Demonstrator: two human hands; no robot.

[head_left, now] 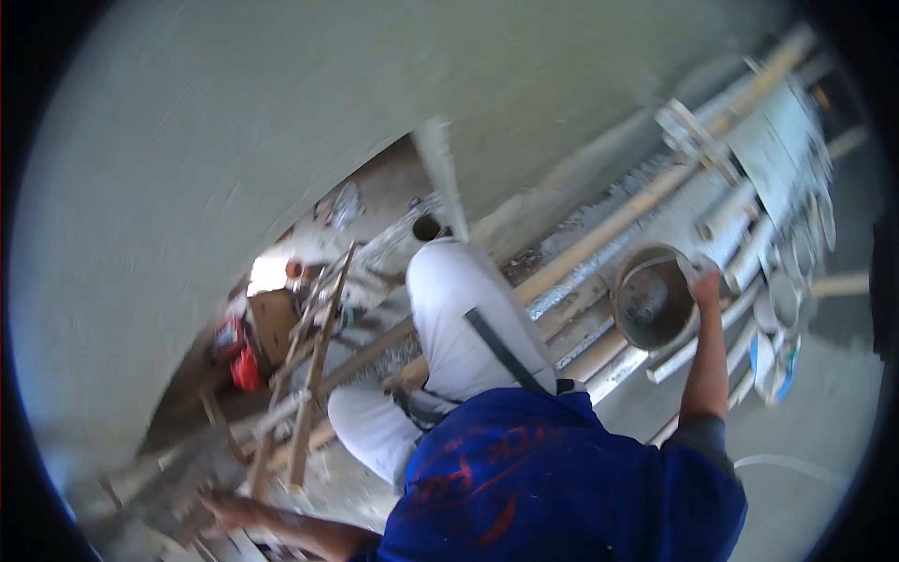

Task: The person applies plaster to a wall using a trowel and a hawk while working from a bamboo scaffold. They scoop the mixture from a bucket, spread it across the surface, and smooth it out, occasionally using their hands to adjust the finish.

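My right hand [704,283] is closed at the rim of a round bucket [654,298], whose inside shows grey residue. The bucket is tilted toward the camera, above the wooden poles. At the lower left, my left hand [227,510] is beside a blurred grey flat shape [183,473]. Motion smears its fingers, so I cannot make out whether it grips anything.
Wooden poles [646,199] run diagonally under my knees. A smooth grey wall [234,122] fills the upper left. Through an opening show a wooden ladder [318,375], a cardboard box [272,323] and a red bag [247,370]. Several pale containers [779,300] hang at the right.
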